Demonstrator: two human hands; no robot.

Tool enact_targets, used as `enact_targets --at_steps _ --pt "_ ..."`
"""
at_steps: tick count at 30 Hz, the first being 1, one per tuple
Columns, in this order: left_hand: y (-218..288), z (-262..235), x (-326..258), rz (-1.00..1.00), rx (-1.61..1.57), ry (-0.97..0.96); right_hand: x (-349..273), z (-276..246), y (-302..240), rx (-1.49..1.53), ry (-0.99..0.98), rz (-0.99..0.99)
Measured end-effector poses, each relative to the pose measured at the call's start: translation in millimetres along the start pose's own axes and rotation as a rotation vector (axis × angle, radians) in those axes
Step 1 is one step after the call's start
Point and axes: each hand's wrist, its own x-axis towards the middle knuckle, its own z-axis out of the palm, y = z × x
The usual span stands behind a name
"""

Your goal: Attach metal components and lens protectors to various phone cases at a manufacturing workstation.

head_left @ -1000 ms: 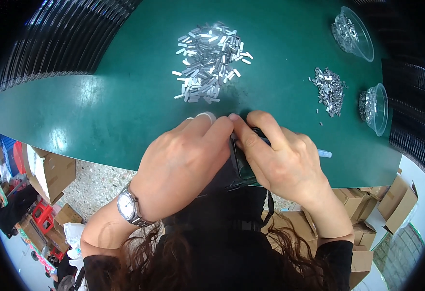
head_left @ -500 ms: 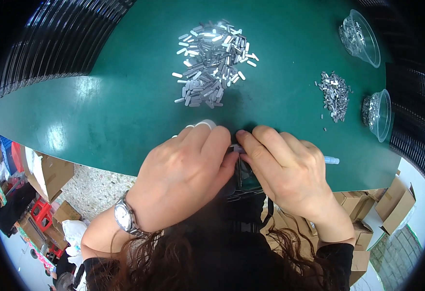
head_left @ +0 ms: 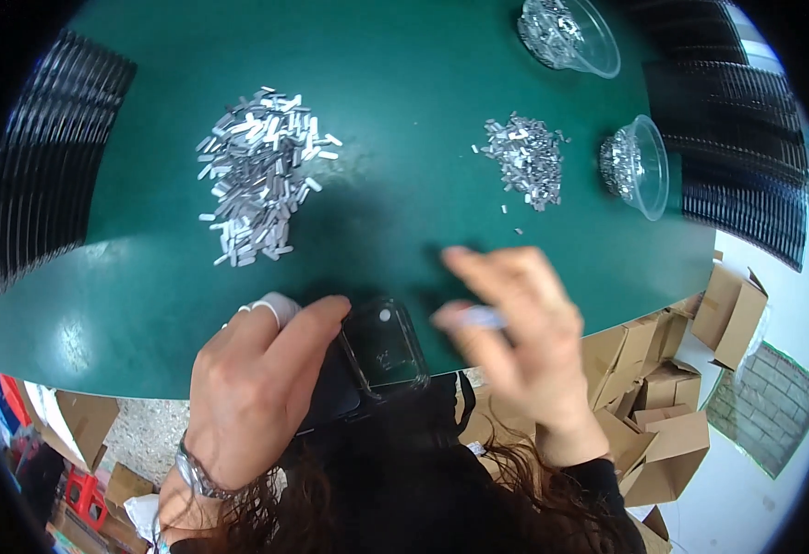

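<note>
A clear phone case (head_left: 388, 355) with a small white round spot lies at the table's near edge. My left hand (head_left: 255, 379), with a white band on a finger, is closed at its upper left edge, index fingertip on the rim; the thumb is mostly hidden. Beside the case, partly under this hand, is a flat dark thing (head_left: 333, 386). To the right of the case hovers my right hand (head_left: 524, 342), blurred, its thumb and fingers apart. Between them shows part of a pale blue, pen-like stick (head_left: 482, 318).
On the green table (head_left: 377, 138) lie a pile of silvery oblong pieces (head_left: 261, 175) and a smaller pile of tiny ones (head_left: 526, 159). Two clear plastic bowls (head_left: 655, 171) stand at the right. Dark-edged stacks (head_left: 53, 157) line both sides. Cardboard boxes (head_left: 672, 452) fill the floor at right.
My view has turned right, so the piles appear further left. My hands were together at the case; the right hand has come away to the right and its fingers have spread.
</note>
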Motion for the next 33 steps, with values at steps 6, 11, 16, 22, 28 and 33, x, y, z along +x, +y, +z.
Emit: enact_targets --at_steps 6,11,16,22,28,33 --pt "16.2 5.7 13.3 0.179 0.108 0.012 -7.1 -20.3 51.0 0.006 0.335 0.383" --pt "24.2 15.7 21.5 0.170 0.120 -0.004 -0.6 -8.4 51.4 0.030 0.329 0.235" --pt "26.5 19.1 24.4 0.122 0.141 -0.047 7.1 -11.0 44.3 -0.027 0.271 0.252" --pt "26.2 19.7 26.3 0.095 0.106 -0.043 -3.2 -18.0 51.5 0.127 0.288 0.343" --pt "21.1 19.4 27.2 0.084 0.073 -0.036 8.9 -16.1 40.1 0.013 0.246 0.339" --pt "20.1 16.6 28.3 0.072 -0.005 -0.054 11.4 -12.8 38.6 -0.011 0.225 0.324"
